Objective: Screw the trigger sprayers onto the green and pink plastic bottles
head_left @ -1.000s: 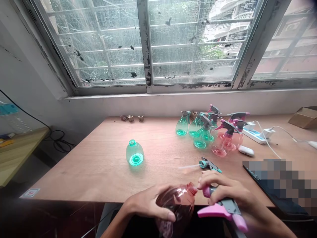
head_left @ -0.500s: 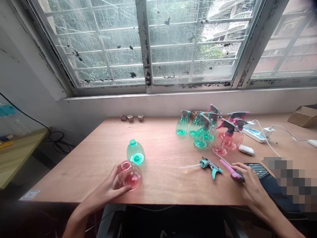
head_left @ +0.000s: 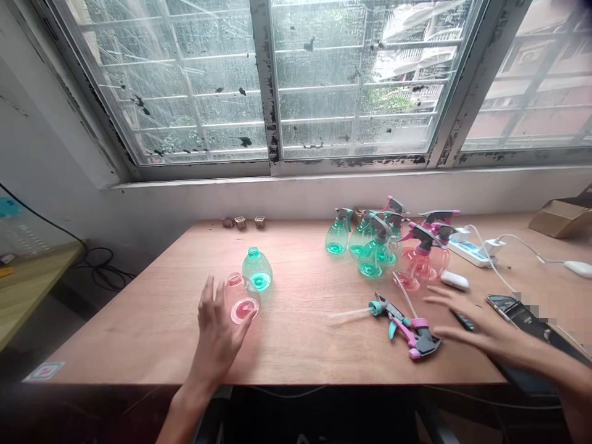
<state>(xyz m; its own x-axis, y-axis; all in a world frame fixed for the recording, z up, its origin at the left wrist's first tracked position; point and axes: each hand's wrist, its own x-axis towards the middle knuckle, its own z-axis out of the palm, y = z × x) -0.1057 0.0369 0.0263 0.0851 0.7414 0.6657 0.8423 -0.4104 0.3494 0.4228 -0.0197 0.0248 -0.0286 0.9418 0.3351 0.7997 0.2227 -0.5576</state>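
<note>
My left hand [head_left: 216, 324] is open, its fingers spread beside a pink bottle [head_left: 235, 293] without a top. Whether the thumb touches that bottle I cannot tell. Just behind it stands a green bottle [head_left: 254, 265], also topless. Over on the right, my right hand [head_left: 476, 324] is open with fingers stretched out and slightly blurred, holding nothing. Left of its fingers lies a pink and grey spray head [head_left: 423, 339], its clear tube pointing back. Against it rests a teal and grey spray head [head_left: 388, 311], whose tube points left.
Several green spray bottles [head_left: 371, 258] and pink spray bottles [head_left: 416, 262] are grouped at the back right. Beyond them lie a white case [head_left: 455, 280], a power strip [head_left: 469, 251] and a cardboard box [head_left: 562, 217]. Small wooden cubes [head_left: 240, 223] sit near the wall.
My right hand has let go of the pink spray head, which now lies against the teal one. My left hand has released the pink bottle, and its fingers have opened.
</note>
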